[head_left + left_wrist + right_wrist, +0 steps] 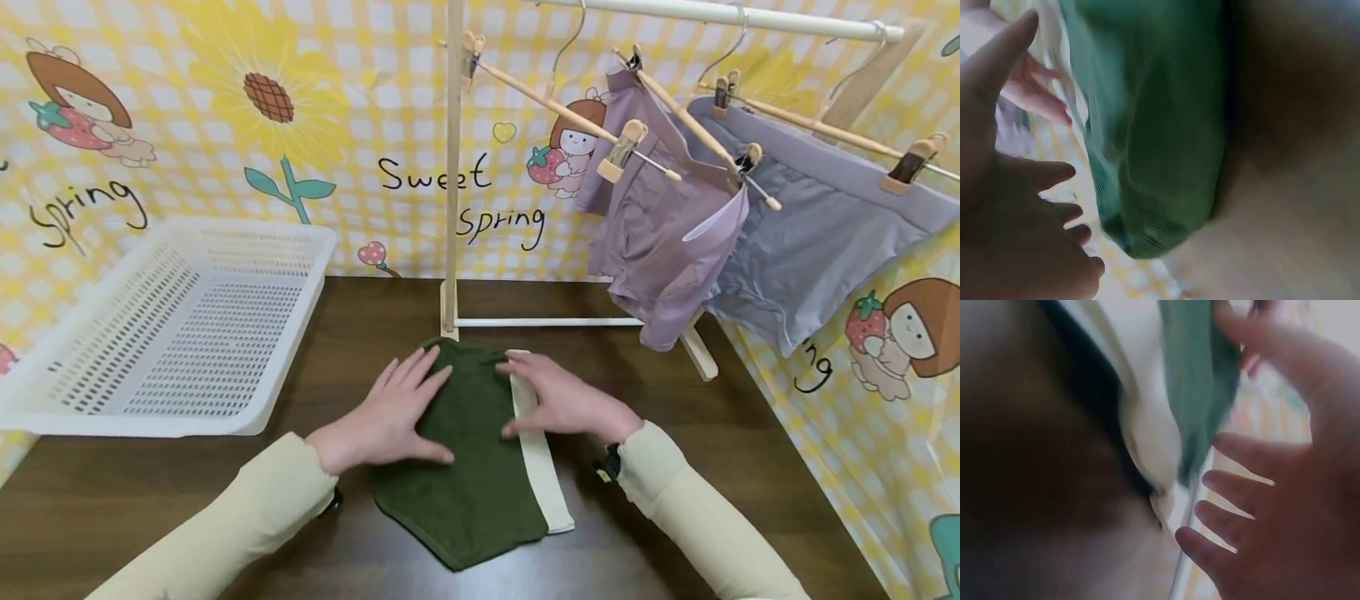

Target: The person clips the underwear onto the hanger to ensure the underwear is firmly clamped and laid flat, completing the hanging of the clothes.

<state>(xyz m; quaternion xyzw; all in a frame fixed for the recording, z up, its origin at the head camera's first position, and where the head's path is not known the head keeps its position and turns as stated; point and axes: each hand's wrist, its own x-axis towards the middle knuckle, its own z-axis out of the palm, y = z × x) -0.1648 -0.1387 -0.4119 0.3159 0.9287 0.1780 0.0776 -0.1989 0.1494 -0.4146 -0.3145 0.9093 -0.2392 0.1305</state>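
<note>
A dark green folded garment [480, 492], which looks like shorts, lies on the table in front of me. Along its right side shows a cream strip [542, 475]. My left hand [386, 417] is over the garment's left edge, its fingers spread and pointing away from me. On the opposite side, my right hand [566, 400] reaches over the cream strip, fingers extended. Neither hand grips the cloth; whether the fingertips touch it I cannot tell. In the left wrist view the green cloth [1160, 125] has a ribbed far end. The right wrist view shows the cream fabric [1147, 425] blurred.
A white plastic basket [225, 421] stands at the left on the brown table [337, 550]. Behind the garment rises a rack's wooden upright [452, 183]. From its rail hang a clip hanger [543, 102], mauve shorts [660, 233] and grey shorts [810, 242]. Patterned cloth lines the back and right.
</note>
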